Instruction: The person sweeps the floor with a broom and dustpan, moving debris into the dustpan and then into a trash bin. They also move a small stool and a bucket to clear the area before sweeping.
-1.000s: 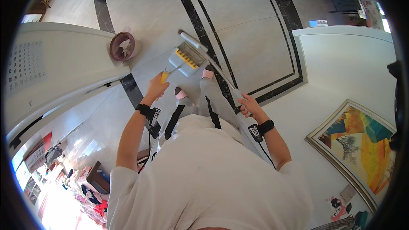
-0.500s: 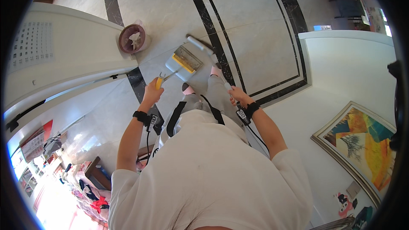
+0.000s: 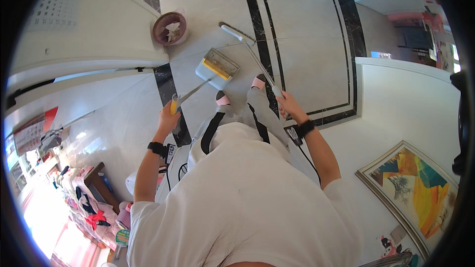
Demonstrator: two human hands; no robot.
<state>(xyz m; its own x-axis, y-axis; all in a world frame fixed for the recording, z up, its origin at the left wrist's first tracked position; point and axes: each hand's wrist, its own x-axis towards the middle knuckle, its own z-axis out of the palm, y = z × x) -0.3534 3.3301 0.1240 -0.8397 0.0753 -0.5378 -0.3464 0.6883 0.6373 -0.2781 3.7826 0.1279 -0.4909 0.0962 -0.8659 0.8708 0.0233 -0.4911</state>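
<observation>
head view, places taken from the bin (image 3: 159,27). it stands at the end of the white door (image 3: 114,34), mouth up, with a crumpled white thing (image 3: 173,28) inside; probably kept there to be clear of the walkway.

dustpan (image 3: 206,75): to the right of the bin and nearer the wearer, apparently flat on the floor, open side turned away from the body. its yellow comb (image 3: 216,69) stands across the middle, perhaps for clearing bristles. some grey specks seem to lie in the tray; too small to name.

left hand (image 3: 168,118): nearer the wearer than the bin, fingers wrapped round the yellow grip at the top of the dustpan's stick. the length likely spares bending and keeps the tray steady.

right hand (image 3: 289,106): well right of the bin, nearer the wearer, curled about the grey grip of the broom (image 3: 257,60). the handle slants away; the broom head (image 3: 231,32) is right of the bin, beyond the dustpan and apart from it. bristles face away from the wearer; that slant probably gives the arm reach.
</observation>
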